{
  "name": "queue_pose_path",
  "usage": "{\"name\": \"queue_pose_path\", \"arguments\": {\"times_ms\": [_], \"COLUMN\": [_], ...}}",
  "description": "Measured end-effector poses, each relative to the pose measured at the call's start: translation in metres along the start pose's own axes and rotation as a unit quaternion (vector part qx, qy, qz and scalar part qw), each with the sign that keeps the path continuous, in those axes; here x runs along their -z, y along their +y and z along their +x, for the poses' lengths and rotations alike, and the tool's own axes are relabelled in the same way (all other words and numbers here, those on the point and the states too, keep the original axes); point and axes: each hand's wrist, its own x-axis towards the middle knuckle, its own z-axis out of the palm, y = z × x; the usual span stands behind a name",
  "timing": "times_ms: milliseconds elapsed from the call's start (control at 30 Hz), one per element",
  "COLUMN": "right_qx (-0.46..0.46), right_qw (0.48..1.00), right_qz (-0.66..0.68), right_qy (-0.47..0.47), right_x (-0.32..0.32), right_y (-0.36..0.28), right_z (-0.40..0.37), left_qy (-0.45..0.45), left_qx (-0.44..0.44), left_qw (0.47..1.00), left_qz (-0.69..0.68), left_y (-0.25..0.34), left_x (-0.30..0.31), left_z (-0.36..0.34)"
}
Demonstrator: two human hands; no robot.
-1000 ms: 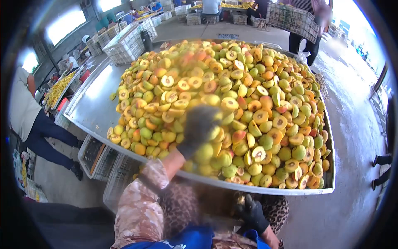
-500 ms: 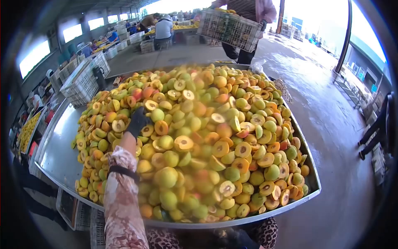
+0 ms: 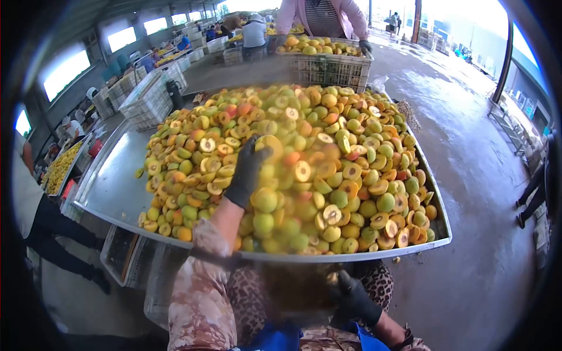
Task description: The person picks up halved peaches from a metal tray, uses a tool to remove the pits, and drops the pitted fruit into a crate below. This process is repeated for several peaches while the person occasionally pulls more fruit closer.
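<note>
A heap of halved yellow-green peaches (image 3: 351,193), many cut faces showing brown pits, fills a metal-rimmed table (image 3: 111,181). My left hand (image 3: 246,175), in a dark glove, reaches over the heap's middle, with its fingers closed around a yellow peach half (image 3: 270,147). Low over my lap, my right hand (image 3: 357,301), also gloved, is closed with curled fingers. A small yellowish-brown piece (image 3: 332,278) shows at its fingertips; I cannot tell what it is.
Across the table a person in pink sleeves (image 3: 351,17) holds a crate (image 3: 328,70) full of peaches at the far edge. White crates (image 3: 146,102) stand at the left corner. Another person (image 3: 47,222) stands at left. Crates (image 3: 126,257) sit below the near edge.
My left hand has moved right across the heap and now grips a peach half. My right hand has come more into view. The person opposite has brought the crate to the table's far edge.
</note>
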Motion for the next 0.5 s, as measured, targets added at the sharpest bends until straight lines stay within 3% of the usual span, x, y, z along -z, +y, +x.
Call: {"name": "queue_pose_path", "arguments": {"times_ms": [33,100,167,233,267,300,367,467,500], "right_qx": [0.042,0.019,0.048,0.104,0.089,0.077,0.074,0.077,0.066], "right_qw": [0.999,0.971,0.975,0.979,0.978,0.976,0.97,0.966,0.972], "right_qz": [0.031,0.237,0.209,0.136,0.151,0.164,0.196,0.216,0.199], "right_qy": [0.01,0.039,0.058,0.108,0.115,0.121,0.128,0.119,0.107], "right_x": [0.0,0.015,0.015,0.016,0.015,0.015,0.015,0.016,0.018], "right_y": [0.003,-0.058,-0.072,-0.084,-0.09,-0.095,-0.1,-0.102,-0.101], "right_z": [0.002,0.019,0.032,0.043,0.044,0.045,0.047,0.044,0.041], "left_qy": [-0.013,-0.022,-0.013,0.015,0.031,0.021,0.003,0.001,0.013], "left_qx": [0.026,0.063,0.129,0.138,0.141,0.13,0.131,0.062,0.09], "left_qw": [0.998,0.988,0.951,0.927,0.913,0.959,0.974,0.995,0.986], "left_qz": [-0.053,-0.138,-0.282,-0.347,-0.381,-0.251,-0.187,-0.079,-0.139], "left_y": [-0.004,-0.001,0.028,0.041,0.048,0.056,0.058,0.049,0.051], "left_x": [0.001,-0.012,-0.047,-0.071,-0.081,-0.09,-0.099,-0.108,-0.109], "left_z": [-0.023,-0.071,-0.12,-0.156,-0.173,-0.187,-0.209,-0.223,-0.225]}}
